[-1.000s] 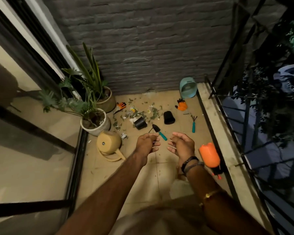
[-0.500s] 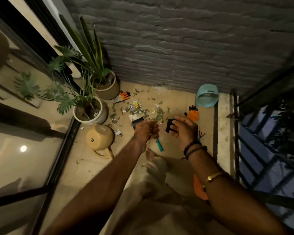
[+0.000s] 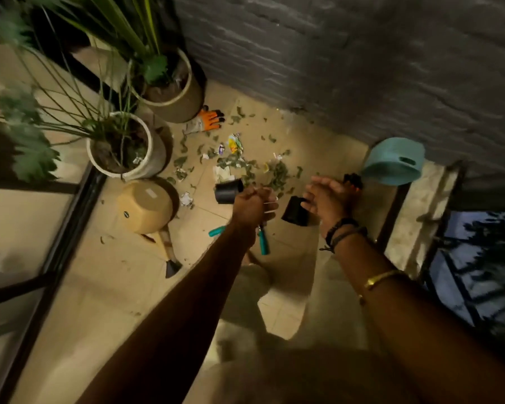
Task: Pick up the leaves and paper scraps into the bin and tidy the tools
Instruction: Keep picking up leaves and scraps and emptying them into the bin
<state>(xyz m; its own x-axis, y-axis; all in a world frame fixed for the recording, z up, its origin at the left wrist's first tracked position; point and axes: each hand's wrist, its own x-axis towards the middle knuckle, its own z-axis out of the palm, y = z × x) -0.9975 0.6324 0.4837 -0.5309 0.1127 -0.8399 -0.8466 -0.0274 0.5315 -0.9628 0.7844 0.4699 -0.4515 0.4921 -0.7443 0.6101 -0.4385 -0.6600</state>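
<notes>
Green leaves and paper scraps [image 3: 245, 167] lie scattered on the tiled floor near the brick wall. A teal bin [image 3: 394, 161] lies on its side at the right by the wall. My left hand [image 3: 252, 204] hovers curled over the floor beside a tipped black pot [image 3: 228, 192], with nothing seen in it. My right hand [image 3: 324, 196] has relaxed fingers above a second black pot [image 3: 295, 212]. A teal-handled tool [image 3: 263, 243] lies on the floor under my left wrist, and another teal handle [image 3: 216, 231] shows left of my forearm. One orange glove [image 3: 209, 121] lies near the plant pots.
Two potted plants [image 3: 123, 147] [image 3: 169, 88] stand at the left, with a tan watering can [image 3: 146, 205] in front of them. A second glove [image 3: 353, 180] peeks out behind my right hand. A glass door frame [image 3: 62, 228] bounds the left, a railing [image 3: 397, 205] the right.
I have moved forward and bent lower, so the litter is much nearer. Both hands now hover over the black pots. The orange spray bottle has left the view.
</notes>
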